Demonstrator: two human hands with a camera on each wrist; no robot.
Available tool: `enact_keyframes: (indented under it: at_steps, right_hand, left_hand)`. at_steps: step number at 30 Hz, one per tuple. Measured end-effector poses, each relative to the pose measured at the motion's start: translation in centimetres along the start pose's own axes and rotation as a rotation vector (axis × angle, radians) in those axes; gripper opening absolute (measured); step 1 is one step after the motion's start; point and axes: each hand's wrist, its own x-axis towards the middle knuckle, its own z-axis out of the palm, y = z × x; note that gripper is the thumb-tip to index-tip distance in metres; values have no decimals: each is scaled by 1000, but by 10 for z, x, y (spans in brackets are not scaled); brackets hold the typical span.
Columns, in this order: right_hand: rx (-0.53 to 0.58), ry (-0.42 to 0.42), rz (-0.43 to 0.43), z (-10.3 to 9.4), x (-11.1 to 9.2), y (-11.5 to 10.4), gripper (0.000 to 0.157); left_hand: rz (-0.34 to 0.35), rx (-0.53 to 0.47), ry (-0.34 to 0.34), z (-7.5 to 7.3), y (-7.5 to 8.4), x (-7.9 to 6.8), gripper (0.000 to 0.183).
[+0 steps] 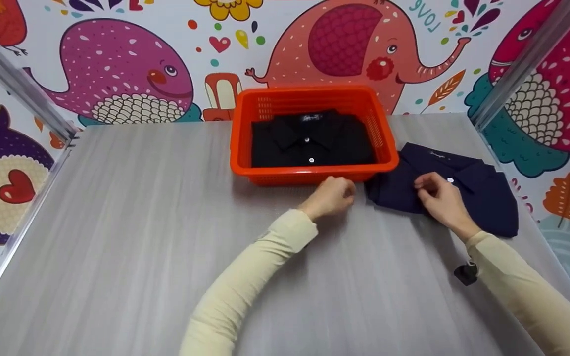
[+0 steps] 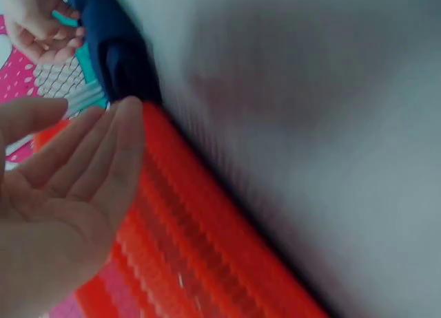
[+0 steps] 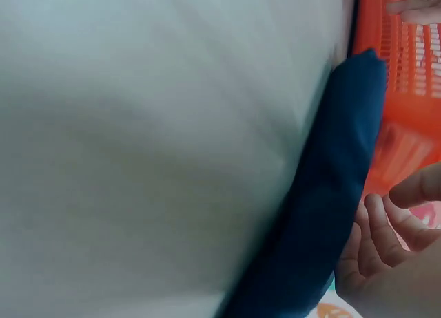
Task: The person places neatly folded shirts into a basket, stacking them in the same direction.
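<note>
A folded black shirt [image 1: 334, 148], collar toward the back and white buttons showing, lies inside an orange plastic basket [image 1: 312, 170]. Just in front of the basket's near wall is my left hand [image 1: 332, 197], and the left wrist view shows its fingers loosely bent with nothing in them. To the right of the basket a folded navy shirt [image 1: 493, 210] lies on the table, its left part close against the basket. Over that shirt hovers my right hand [image 1: 443, 200]. Its fingers [image 3: 386, 239] are relaxed and hold nothing in the right wrist view.
The grey wood-grain table [image 1: 131, 222] stretches left and in front of the basket. Printed cartoon walls [image 1: 126, 64] enclose it at the back and sides, with metal posts [image 1: 532, 64] at the back corners. A dark wrist device [image 1: 465, 273] sits at my right sleeve.
</note>
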Motion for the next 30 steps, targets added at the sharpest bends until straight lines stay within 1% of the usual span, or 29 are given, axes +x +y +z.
enact_keyframes:
  at_steps: [1,4,7,8,11,13,16,21,24,28,30]
  right_hand:
    - [-10,6,7,-2,0,2,16]
    - [-30,23,30,-8,-2,8,17]
    - [-47,40,51,-14,-4,13,17]
    - [-51,46,57,-17,-4,15,17]
    - [-69,58,81,-27,-6,22,18]
    - [-83,55,100,-34,-8,27,19]
    - [-122,12,113,-47,-10,38,21]
    - [-203,-64,97,-68,-15,57,23]
    - [-203,-66,119,-76,-18,65,25]
    - [-208,-56,177,-84,-20,73,31]
    - [-219,-64,214,-87,-22,77,36]
  left_hand:
    - [-19,-2,9,6,3,4,12]
    - [-78,-36,31,24,12,12,17]
    - [-172,-96,45,38,19,19,30]
    - [-204,-118,49,41,20,21,33]
    - [-292,-179,66,48,24,27,38]
    - [-328,-216,72,51,25,31,38]
    - [-365,-251,87,54,28,35,37]
    - [-392,-259,105,57,36,39,29]
    - [-398,-220,116,58,39,42,29]
    - [-421,-148,131,60,40,46,28]
    - [-437,-125,131,60,40,46,26]
